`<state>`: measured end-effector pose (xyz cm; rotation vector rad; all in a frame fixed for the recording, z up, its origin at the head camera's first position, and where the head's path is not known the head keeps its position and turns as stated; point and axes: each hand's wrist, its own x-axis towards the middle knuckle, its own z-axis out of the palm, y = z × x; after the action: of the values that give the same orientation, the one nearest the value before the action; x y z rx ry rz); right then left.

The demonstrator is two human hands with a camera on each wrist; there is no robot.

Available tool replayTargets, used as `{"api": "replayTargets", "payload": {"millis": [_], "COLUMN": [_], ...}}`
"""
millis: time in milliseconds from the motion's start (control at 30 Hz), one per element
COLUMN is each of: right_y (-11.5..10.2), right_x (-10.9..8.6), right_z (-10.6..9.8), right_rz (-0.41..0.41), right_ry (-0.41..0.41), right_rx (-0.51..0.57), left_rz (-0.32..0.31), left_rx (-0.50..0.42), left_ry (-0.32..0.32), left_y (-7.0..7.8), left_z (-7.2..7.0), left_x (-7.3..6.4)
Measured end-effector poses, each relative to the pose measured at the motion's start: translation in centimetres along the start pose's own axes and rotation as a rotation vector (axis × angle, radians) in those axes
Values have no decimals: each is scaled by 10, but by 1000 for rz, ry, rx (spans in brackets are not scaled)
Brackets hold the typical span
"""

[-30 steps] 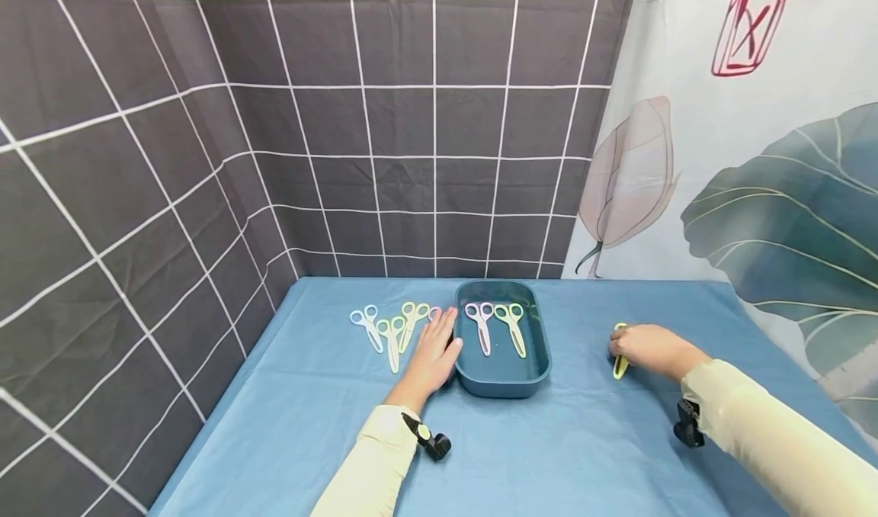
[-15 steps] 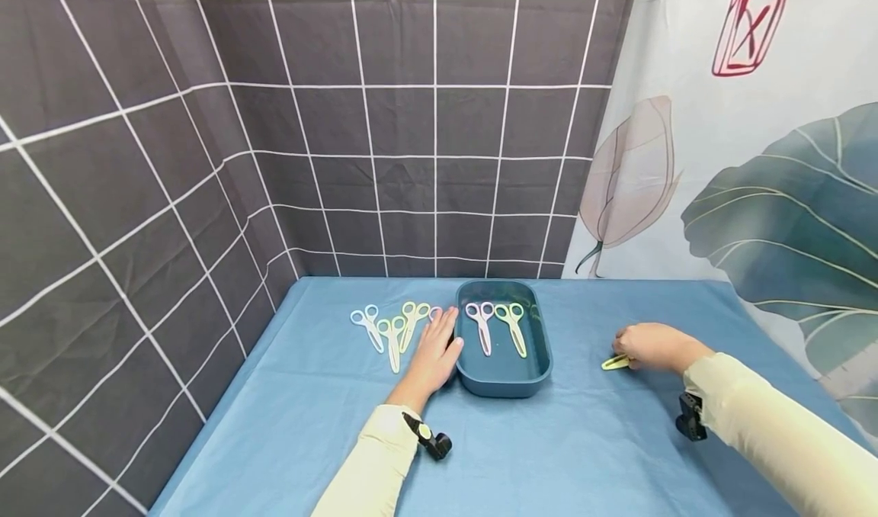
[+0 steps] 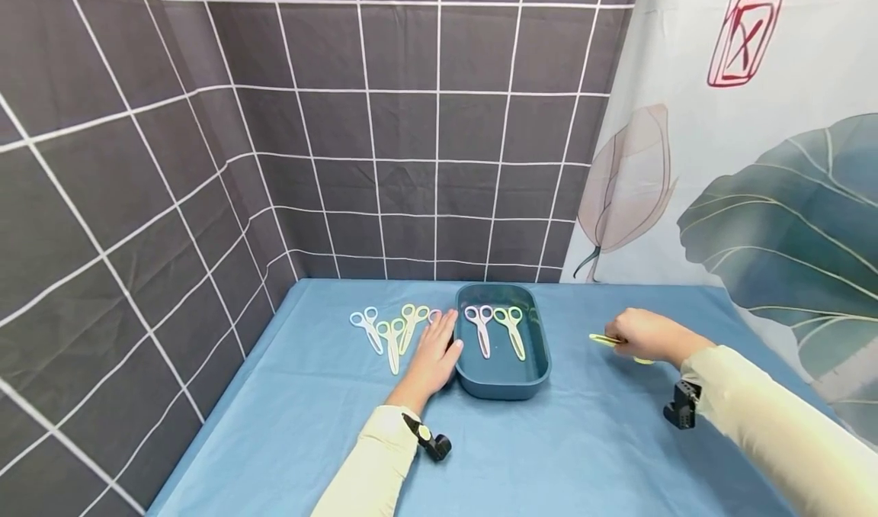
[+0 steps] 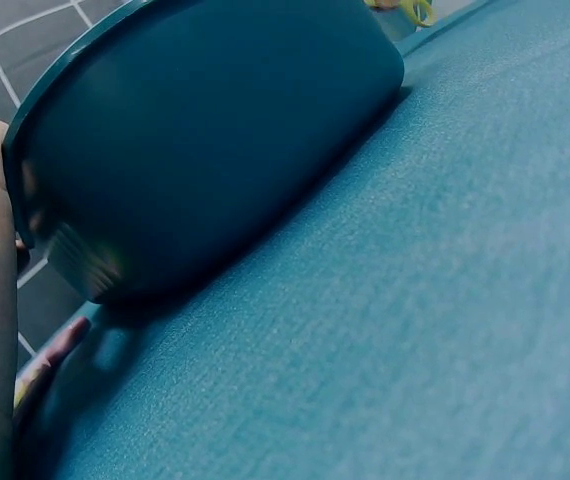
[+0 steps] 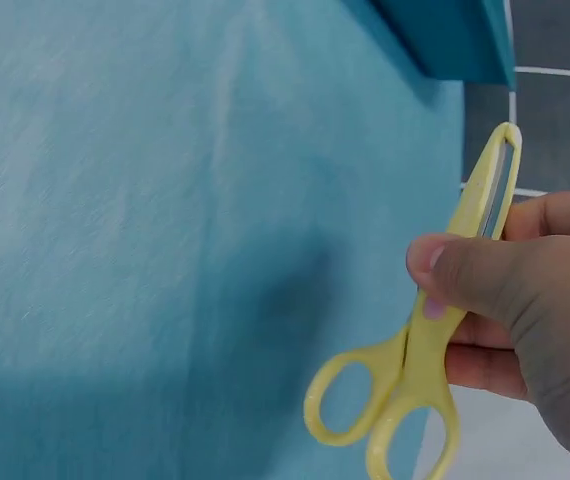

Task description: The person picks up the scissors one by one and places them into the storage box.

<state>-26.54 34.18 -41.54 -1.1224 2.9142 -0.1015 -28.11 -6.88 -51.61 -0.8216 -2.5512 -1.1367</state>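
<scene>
In the head view my right hand (image 3: 652,335) pinches a pair of yellow scissors (image 5: 427,345) by the middle, to the right of the tray. The right wrist view shows thumb and fingers on either side of the scissors, handle loops toward the lower left and the tip pointing up. My left hand (image 3: 432,353) rests along the left side of a dark teal tray (image 3: 503,390), fingers straight and thumb by the rim. Inside the tray lie pink-purple scissors (image 3: 482,334) and yellow-green scissors (image 3: 511,334), side by side.
Left of the tray, blue scissors (image 3: 370,329), pale yellow-green scissors (image 3: 392,347) and yellow scissors (image 3: 411,324) lie on the blue cloth (image 3: 274,425). A pink loop (image 3: 434,314) shows beside the left fingers, its rest hidden. A grid-patterned curtain (image 3: 405,181) stands behind.
My right hand has turned the yellow scissors from pointing toward me to pointing left, and has shifted slightly up toward the back. The left hand and tray have stayed in place.
</scene>
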Motion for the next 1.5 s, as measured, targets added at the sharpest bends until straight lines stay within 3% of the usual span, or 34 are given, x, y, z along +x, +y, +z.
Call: {"api": "replayTargets", "payload": {"millis": [133, 300, 567, 667, 833, 1067, 1300, 1500], "right_y": [-3, -15, -43, -57, -74, -95, -110, -118], "right_x": [4, 18, 58, 74, 97, 124, 141, 146], "right_z": [-5, -22, -48, -53, -48, -22, 9, 26], "right_rz": [52, 128, 278, 350, 421, 523, 588, 653], "right_ry": [34, 136, 432, 495, 469, 415, 351, 264], "right_rx": [42, 100, 297, 396, 581, 786, 797, 768], "left_rz": [-2, 1, 12, 20, 33, 44, -5, 0], "left_rx": [-9, -8, -11, -7, -6, 0, -1, 1], "left_ry": [-11, -6, 10, 17, 33, 46, -1, 2], "left_y": [0, -2, -4, -5, -6, -5, -3, -2], "left_z": [1, 3, 2, 2, 5, 4, 1, 0], "left_x": [-2, -2, 1, 1, 0, 0, 1, 2]}}
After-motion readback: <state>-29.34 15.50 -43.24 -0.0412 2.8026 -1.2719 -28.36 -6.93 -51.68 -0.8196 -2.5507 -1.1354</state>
